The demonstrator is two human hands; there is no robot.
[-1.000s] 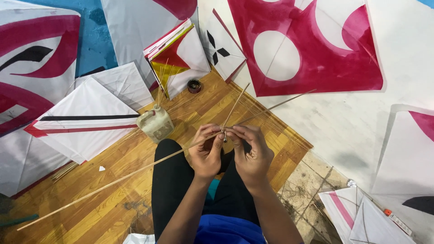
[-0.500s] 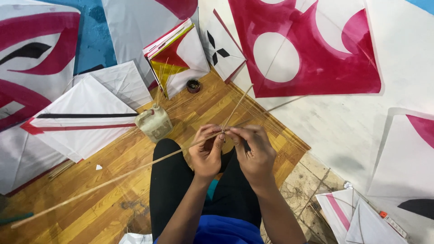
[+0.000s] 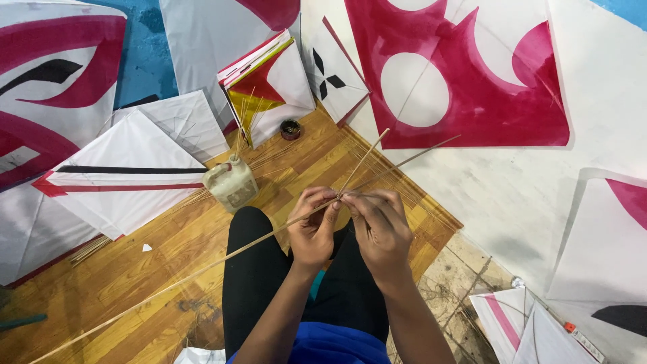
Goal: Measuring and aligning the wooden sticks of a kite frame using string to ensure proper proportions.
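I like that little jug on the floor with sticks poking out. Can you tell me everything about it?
The jug is small, pale cream plastic, squarish with rounded corners, and looks worn and smudged. It stands upright on the wooden floor, just beyond the person's knee. A bunch of thin bamboo sticks pokes out of its top, fanning upward. A white kite with a black and red stripe lies right beside it. No hand touches it.

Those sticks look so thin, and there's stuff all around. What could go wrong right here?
The thin sticks pinched between the left hand and right hand could snap or splinter into a fingertip if bent hard. The long stick reaches far across the wooden floor; swinging it might tip the plastic jug of spare sticks. Its free tips point towards the red and white kite, whose thin sheet could probably be poked through.
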